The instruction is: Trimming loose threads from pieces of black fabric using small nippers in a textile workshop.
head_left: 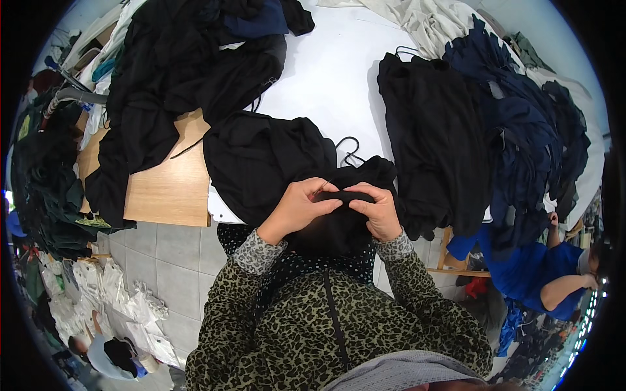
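Note:
A black cloth garment (270, 153) lies over the table's front edge and hangs into my lap. My left hand (300, 208) pinches a folded strip of it between thumb and fingers. Close beside it, my right hand (377, 212) pinches the same fold, the two thumbs a little apart on the near side. A thin dark line shows by the left fingertips; whether it is thread or a tool I cannot tell. Just beyond the hands, a looped black cord (349, 146) lies on the white table.
Another black garment (427, 130) lies to the right, next to a navy pile (521, 130). Black clothes (169, 72) heap at the left over a wooden board (166, 186). A person in blue (528, 270) is at the right; another person (107, 355) is at the lower left.

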### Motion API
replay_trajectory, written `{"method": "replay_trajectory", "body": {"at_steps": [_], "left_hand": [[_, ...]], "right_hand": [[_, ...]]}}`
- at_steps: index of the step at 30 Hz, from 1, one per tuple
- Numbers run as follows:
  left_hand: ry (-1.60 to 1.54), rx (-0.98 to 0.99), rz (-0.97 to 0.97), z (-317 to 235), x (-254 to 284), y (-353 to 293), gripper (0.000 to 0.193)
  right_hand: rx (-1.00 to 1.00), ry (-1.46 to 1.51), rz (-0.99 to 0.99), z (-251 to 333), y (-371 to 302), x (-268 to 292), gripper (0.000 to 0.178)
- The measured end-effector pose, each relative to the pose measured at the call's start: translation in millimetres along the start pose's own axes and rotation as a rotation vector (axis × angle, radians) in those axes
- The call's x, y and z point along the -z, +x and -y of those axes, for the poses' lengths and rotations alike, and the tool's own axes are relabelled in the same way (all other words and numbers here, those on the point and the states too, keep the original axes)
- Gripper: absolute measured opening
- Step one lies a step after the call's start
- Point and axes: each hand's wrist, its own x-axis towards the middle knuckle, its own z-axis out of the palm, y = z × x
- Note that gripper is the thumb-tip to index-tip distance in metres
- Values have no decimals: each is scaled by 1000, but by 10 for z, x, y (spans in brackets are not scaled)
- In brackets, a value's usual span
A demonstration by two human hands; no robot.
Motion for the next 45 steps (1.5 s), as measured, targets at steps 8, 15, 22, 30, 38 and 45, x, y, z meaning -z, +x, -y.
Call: {"method": "replay_trajectory", "body": {"at_steps": [8,15,22,30,38,45], "left_hand": [[-270,152,104,13,61,0,18],[-274,171,143,17,87,-1,19],[181,-233,-135,-175,11,-77,25],[355,-309,-158,-148,-34,-62,12],[311,-169,-100,-161,-9,0,14],[244,-71,-91,-167,-10,9,16]], "right_hand": [[217,-345,-2,-32,19,-2,14],[346,-527,17,-27,27,-10,14],[376,-609,14,28,38,-11,14],[420,-723,50,43,43,-36,18],[394,-706,23,6,39,-42,18],[467,-777,-3,-6,45,-74,18]]}}
